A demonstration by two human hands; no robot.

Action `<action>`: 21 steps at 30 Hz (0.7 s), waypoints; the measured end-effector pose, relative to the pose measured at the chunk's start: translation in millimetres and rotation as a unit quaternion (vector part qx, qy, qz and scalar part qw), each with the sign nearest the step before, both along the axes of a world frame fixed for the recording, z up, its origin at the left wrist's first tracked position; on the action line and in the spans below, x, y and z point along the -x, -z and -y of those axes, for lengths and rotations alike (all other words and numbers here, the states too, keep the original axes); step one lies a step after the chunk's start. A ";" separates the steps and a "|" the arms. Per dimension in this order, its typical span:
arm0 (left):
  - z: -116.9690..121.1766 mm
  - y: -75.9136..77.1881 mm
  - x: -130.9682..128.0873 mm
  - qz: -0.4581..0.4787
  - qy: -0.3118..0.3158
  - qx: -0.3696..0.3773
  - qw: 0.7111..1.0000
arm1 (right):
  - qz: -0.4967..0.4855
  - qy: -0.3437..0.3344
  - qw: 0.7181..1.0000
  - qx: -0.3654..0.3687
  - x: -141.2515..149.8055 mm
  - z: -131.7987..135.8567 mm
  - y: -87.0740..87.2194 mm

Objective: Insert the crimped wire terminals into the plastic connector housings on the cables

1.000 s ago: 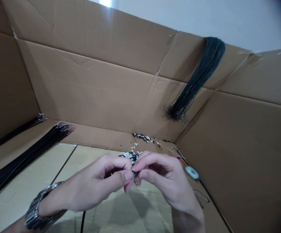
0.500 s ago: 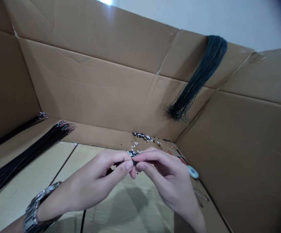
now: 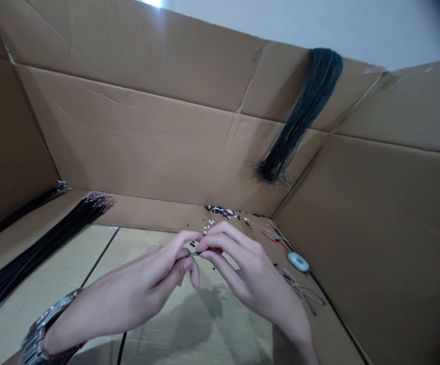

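Between my two hands runs a short stretch of thin coloured wires [image 3: 193,255], with blue and yellow strands showing. My left hand [image 3: 143,289] is closed, thumb and fingers pinching the wires from the left. From the right, my right hand [image 3: 238,266] grips the other end of them, where something small and dark shows at its fingertips. The rest of what is held is hidden behind the fingers. Just beyond the hands lie a few small black and white tube pieces [image 3: 192,244].
Cardboard walls [image 3: 147,137] surround the work surface [image 3: 189,324]. Black cable bundles [image 3: 48,238] lie at left. A dark green wire bundle [image 3: 303,111] hangs over the back wall. More tube pieces [image 3: 223,211] are scattered behind. A pale oval object [image 3: 298,261] and glasses [image 3: 305,294] lie at right.
My hands have shifted slightly left and turned, and the coloured wires now show between them where a dark piece showed before. More of the glasses is visible.
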State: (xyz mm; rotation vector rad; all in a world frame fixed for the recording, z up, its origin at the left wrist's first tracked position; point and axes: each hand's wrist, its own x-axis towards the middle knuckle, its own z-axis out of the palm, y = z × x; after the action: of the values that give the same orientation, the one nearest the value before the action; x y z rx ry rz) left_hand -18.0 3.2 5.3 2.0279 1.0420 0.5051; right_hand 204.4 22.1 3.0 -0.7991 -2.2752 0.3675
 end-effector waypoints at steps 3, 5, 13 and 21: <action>-2.2 2.6 3.5 0.005 0.003 -0.004 1.000 | -0.001 -0.018 0.999 0.034 2.4 -3.9 1.2; -5.7 4.8 7.5 -0.002 -0.009 -0.012 1.000 | 0.014 -0.023 0.998 0.054 5.6 -8.1 4.0; -14.4 -6.9 38.5 -0.210 -0.038 -0.008 0.977 | -0.002 -0.026 0.996 0.081 11.7 -20.8 12.6; -5.8 -11.3 29.1 -0.121 -0.087 -0.066 0.987 | -0.080 -0.051 0.993 0.075 -4.0 -25.3 4.3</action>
State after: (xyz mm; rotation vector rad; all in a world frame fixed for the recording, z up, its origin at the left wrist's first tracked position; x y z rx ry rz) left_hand -47.1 9.0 16.6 2.1643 1.3738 0.4346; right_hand 208.4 47.4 -1.2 -0.7025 -2.1625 0.6345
